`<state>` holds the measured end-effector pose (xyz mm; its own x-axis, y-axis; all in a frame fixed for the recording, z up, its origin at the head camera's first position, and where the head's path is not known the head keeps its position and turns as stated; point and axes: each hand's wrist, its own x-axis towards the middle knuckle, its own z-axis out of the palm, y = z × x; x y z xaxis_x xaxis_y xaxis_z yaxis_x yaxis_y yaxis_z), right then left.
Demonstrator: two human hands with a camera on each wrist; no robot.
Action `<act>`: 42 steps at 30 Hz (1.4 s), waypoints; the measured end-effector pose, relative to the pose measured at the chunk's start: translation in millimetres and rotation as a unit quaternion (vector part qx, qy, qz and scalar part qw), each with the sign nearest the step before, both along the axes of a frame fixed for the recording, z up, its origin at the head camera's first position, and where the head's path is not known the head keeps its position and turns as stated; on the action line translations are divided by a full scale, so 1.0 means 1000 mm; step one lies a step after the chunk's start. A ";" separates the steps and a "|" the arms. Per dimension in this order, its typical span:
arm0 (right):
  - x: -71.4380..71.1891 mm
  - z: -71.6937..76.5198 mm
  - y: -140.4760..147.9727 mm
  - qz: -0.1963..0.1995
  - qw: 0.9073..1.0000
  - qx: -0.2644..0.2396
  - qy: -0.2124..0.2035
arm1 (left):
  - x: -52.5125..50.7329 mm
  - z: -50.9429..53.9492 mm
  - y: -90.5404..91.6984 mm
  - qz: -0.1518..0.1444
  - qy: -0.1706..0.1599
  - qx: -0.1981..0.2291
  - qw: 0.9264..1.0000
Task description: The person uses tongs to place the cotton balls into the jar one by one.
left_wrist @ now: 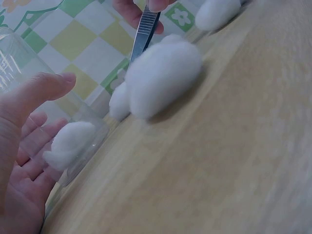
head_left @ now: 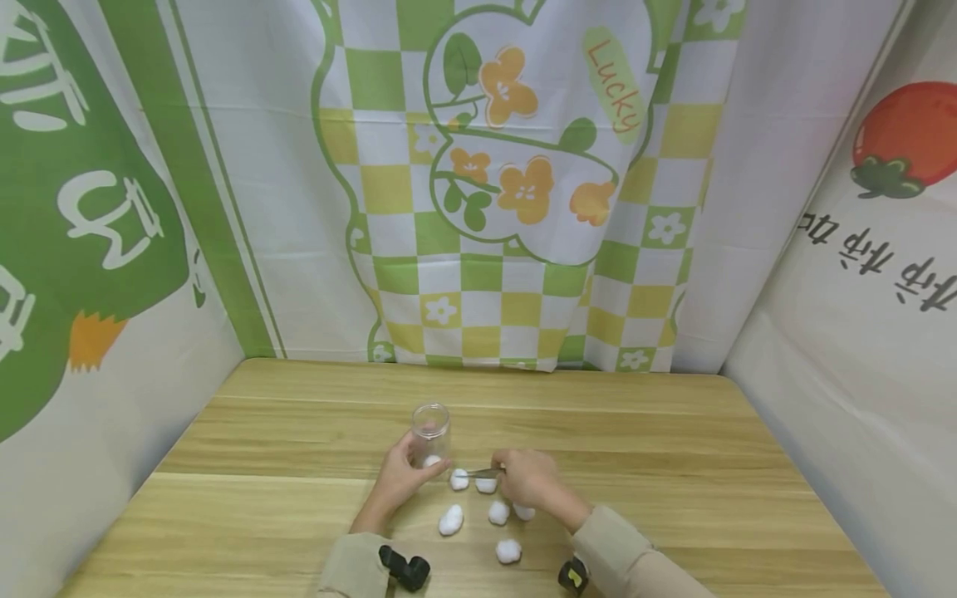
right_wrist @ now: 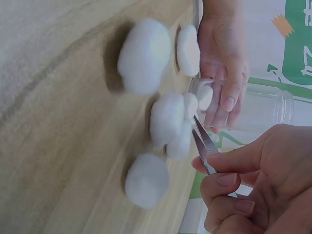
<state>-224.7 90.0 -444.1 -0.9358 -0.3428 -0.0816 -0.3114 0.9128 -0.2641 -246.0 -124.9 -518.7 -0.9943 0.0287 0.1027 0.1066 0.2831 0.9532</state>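
Observation:
A clear glass jar (head_left: 431,432) stands upright on the table with a cotton ball (left_wrist: 73,141) in its bottom. My left hand (head_left: 399,473) holds the jar low down, fingers behind it and thumb in front. My right hand (head_left: 532,480) pinches metal tweezers (right_wrist: 207,146) between thumb and fingers. The tweezers' tips point left, at a cotton ball (head_left: 459,479) just right of the jar; whether they grip it I cannot tell. Another cotton ball (head_left: 486,484) lies under the tweezers, partly covered by them.
Several more cotton balls lie nearer me, among them one at the left (head_left: 451,520), one in the middle (head_left: 498,512) and one at the front (head_left: 508,551). One cotton ball (head_left: 524,512) is partly hidden by my right hand. A patterned cloth (head_left: 523,316) hangs behind the wooden table (head_left: 635,432).

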 end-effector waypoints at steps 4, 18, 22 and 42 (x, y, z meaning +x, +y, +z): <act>0.000 -0.002 0.000 0.002 1.000 0.002 0.021 | -0.001 -0.001 0.000 0.000 0.000 -0.004 1.000; 0.002 -0.005 0.004 0.003 0.998 -0.026 0.054 | -0.002 -0.002 0.000 -0.005 -0.001 0.008 1.000; 0.003 -0.003 0.006 -0.003 0.998 -0.037 0.047 | -0.002 -0.003 0.000 -0.005 -0.001 0.010 1.000; 0.003 0.009 0.015 -0.021 0.996 -0.069 0.049 | -0.001 -0.003 -0.001 -0.010 0.001 0.017 1.000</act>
